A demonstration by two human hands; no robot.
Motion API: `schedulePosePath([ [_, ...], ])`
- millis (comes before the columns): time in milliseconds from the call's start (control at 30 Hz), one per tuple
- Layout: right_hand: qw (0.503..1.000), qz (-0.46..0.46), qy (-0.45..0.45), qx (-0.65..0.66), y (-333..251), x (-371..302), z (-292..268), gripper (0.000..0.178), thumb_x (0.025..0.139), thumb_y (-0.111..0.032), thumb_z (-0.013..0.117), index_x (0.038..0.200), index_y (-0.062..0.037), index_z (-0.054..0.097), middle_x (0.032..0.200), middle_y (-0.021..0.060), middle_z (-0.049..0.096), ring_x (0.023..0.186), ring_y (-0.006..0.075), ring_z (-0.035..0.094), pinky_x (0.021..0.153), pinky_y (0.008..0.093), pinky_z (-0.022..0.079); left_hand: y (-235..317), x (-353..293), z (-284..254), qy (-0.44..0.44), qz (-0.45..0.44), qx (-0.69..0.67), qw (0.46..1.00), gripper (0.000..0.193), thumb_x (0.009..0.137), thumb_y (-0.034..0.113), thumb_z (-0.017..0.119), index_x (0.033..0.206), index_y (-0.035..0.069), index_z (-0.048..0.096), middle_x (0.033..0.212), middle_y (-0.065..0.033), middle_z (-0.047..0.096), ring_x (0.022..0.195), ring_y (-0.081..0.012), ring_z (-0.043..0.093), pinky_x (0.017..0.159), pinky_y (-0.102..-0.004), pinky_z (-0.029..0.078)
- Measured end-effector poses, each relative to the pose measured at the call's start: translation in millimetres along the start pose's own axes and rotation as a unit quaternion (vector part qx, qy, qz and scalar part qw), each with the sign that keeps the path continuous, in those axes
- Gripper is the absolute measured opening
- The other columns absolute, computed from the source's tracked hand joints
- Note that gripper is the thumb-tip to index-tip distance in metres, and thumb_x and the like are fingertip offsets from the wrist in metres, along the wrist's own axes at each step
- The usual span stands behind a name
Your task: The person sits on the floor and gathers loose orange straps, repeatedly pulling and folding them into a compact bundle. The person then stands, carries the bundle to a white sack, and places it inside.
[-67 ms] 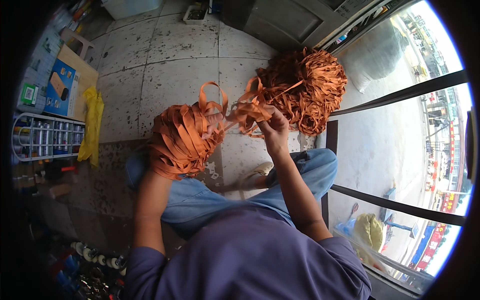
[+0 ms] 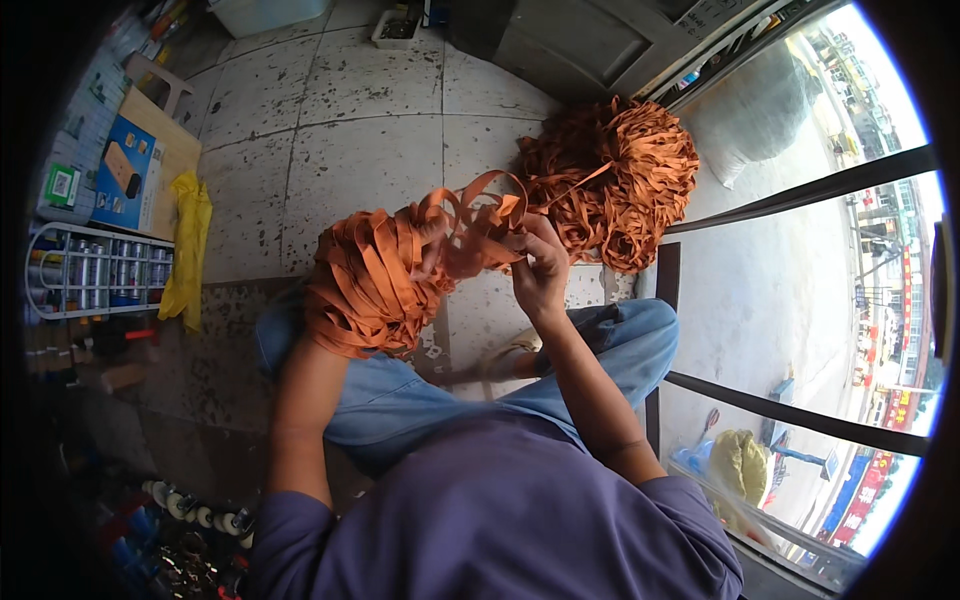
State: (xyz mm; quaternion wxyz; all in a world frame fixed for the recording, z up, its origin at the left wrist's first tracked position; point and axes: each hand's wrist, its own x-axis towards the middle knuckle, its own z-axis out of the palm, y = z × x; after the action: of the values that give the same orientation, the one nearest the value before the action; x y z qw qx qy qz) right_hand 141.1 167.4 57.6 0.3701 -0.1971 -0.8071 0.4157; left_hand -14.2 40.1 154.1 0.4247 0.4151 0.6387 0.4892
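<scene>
A thick bundle of flat orange ribbon (image 2: 365, 285) is wound round my left hand (image 2: 431, 245) and wrist. Only some fingers show, curled among the turns; the palm is hidden. My right hand (image 2: 541, 268) is closed, pinching the ribbon between thumb and fingers. Loose ribbon loops (image 2: 490, 190) arch between the two hands. Beyond my right hand a large tangled pile of the same orange ribbon (image 2: 640, 170) lies on the floor, and a strand rises from its middle.
My jeans-clad knees (image 2: 630, 340) flank the work. To the left are a wire rack of cans (image 2: 105, 272), a yellow plastic bag (image 2: 187, 250) and a blue box (image 2: 125, 175). Glass panes with dark bars (image 2: 800, 185) stand at right. A small tray (image 2: 396, 30) sits on the tiled floor (image 2: 370, 90).
My right hand has shifted slightly left and down toward my left hand. The loop between the hands has widened and swung right.
</scene>
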Motion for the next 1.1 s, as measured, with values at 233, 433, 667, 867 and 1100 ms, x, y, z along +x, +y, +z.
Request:
schedulePosePath([
  [233,0.998,-0.01,-0.024,0.064,-19.7,-2.0,17.4,0.026,0.068,0.019,0.052,0.079,-0.0012,0.064,0.116,0.015,0.053,0.104,0.029,0.056,0.084,0.0326,0.047,-58.5,9.0,6.5,0.051,-0.084,-0.116,0.988,0.023,0.087,0.026,0.063,0.091,0.004,0.061,0.06,0.0026,0.051,0.051,-0.006,0.046,0.046,-0.0195,0.035],
  [433,0.995,-0.009,-0.03,0.093,-24.1,0.3,13.2,0.021,0.068,0.02,0.054,0.077,0.0017,0.059,0.127,0.017,0.045,0.113,0.0325,0.052,0.089,0.0354,0.048,-114.5,25.5,-12.8,-0.033,-0.092,-0.286,0.953,0.043,0.09,0.023,0.055,0.126,0.001,0.047,0.072,0.0028,0.055,0.054,-0.0061,0.043,0.049,-0.0175,0.035],
  [667,0.995,0.094,-0.035,-0.018,2.9,-6.4,-8.2,0.022,0.079,0.01,0.054,0.095,-0.0002,0.065,0.089,0.0083,0.064,0.074,0.015,0.062,0.064,0.0258,0.05,-153.0,34.2,-29.3,-0.149,0.016,-0.501,0.852,0.048,0.096,0.025,0.042,0.141,0.012,0.033,0.072,0.0033,0.051,0.052,-0.0057,0.037,0.049,-0.0188,0.034],
  [867,0.982,0.161,0.068,0.068,3.6,8.8,-30.3,0.029,0.086,0.007,0.046,0.111,0.0002,0.059,0.084,0.0039,0.064,0.062,0.0061,0.057,0.056,0.0201,0.048,-145.3,23.4,-34.2,-0.121,0.033,-0.511,0.851,0.04,0.097,0.023,0.039,0.136,0.011,0.04,0.073,0.0008,0.048,0.054,-0.0072,0.037,0.05,-0.0188,0.033],
  [1100,0.874,0.336,0.211,0.28,85.3,20.1,-94.5,0.016,0.092,-0.012,0.053,0.101,-0.0012,0.06,0.075,0.003,0.061,0.063,0.0064,0.055,0.051,0.0187,0.042,-115.0,33.4,-46.8,-0.269,0.002,-0.509,0.818,0.034,0.098,0.021,0.04,0.128,0.006,0.045,0.071,0.0002,0.058,0.045,-0.0086,0.041,0.048,-0.02,0.033],
])
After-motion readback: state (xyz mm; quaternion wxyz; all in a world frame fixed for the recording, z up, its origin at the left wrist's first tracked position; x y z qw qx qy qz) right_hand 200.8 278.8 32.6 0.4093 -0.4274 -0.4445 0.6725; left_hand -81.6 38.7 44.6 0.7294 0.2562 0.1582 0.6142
